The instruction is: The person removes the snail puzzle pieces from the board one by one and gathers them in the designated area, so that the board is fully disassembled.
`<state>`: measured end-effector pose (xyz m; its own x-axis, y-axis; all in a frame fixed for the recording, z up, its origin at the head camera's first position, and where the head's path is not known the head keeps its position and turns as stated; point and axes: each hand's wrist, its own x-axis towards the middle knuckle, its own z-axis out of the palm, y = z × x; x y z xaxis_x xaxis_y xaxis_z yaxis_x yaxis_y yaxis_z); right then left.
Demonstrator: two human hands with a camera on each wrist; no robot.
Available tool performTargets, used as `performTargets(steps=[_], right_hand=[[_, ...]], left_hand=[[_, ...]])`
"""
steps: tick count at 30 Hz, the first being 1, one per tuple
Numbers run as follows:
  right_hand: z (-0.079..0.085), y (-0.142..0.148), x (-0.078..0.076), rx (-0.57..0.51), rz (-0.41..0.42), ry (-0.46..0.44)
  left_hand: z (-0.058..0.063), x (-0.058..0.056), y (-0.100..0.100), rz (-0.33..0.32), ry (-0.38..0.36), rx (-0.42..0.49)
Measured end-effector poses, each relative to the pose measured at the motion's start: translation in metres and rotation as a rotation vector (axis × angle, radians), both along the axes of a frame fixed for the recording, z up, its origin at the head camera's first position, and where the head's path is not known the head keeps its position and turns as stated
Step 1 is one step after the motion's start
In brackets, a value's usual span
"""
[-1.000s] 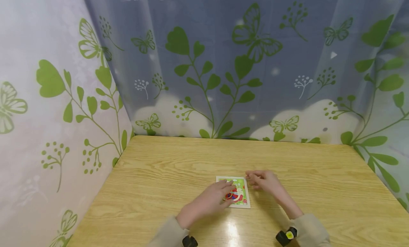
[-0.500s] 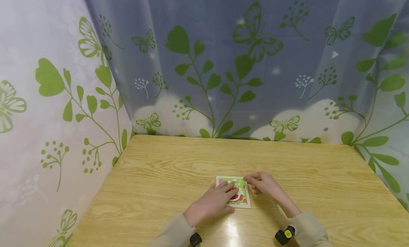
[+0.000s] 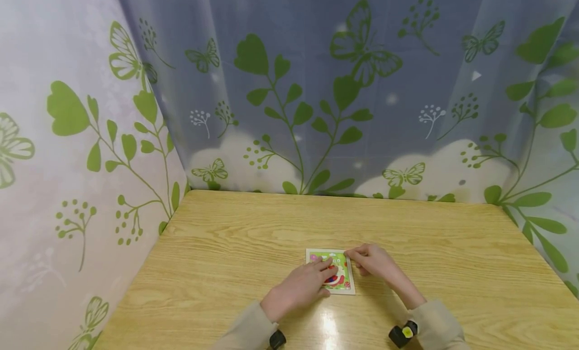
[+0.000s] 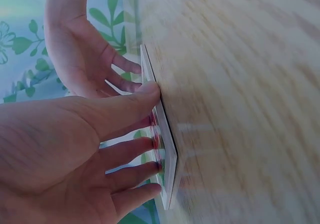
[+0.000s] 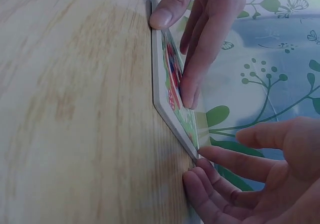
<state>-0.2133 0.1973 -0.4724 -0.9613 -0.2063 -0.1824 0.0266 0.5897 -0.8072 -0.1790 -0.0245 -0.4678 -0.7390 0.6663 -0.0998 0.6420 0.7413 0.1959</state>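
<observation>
A thin square picture board (image 3: 347,284) with a pale border lies flat on the wooden table, its face printed green, red and blue. My left hand (image 3: 298,288) rests across its left and middle part, covering much of the picture. In the left wrist view the left fingers are nearly straight on the face, and the thumb touches the near edge. At the far right corner is my right hand (image 3: 377,262). The right wrist view shows its index finger (image 5: 235,163) touching that corner of the board (image 5: 159,78), with the thumb held apart and the lower fingers bent beside the edge.
The wood-grain table (image 3: 235,229) reaches back to a blue-grey curtain (image 3: 307,139) printed with green leaves and butterflies. A pale patterned curtain (image 3: 40,189) closes the left side. Black bands with small devices sit at both wrists.
My left hand has slid slightly right over the board and spread on it. My right fingers have moved a little left, onto the far right corner. The board stays in place.
</observation>
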Motion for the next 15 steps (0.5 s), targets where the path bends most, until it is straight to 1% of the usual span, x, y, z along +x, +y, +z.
performTargets(steps=[7, 12, 15], right_hand=[[0.0009, -0.0018, -0.0007, 0.023, 0.015, 0.014], [0.0011, -0.002, -0.0015, 0.031, 0.029, 0.023], [0.0018, -0.0024, -0.0006, 0.014, 0.032, 0.013]], left_hand=[[-0.0038, 0.0006, -0.0002, -0.033, 0.026, -0.016], [-0.0013, 0.0024, -0.0003, -0.034, 0.026, -0.043], [0.0002, 0.0033, 0.0004, -0.031, 0.033, -0.062]])
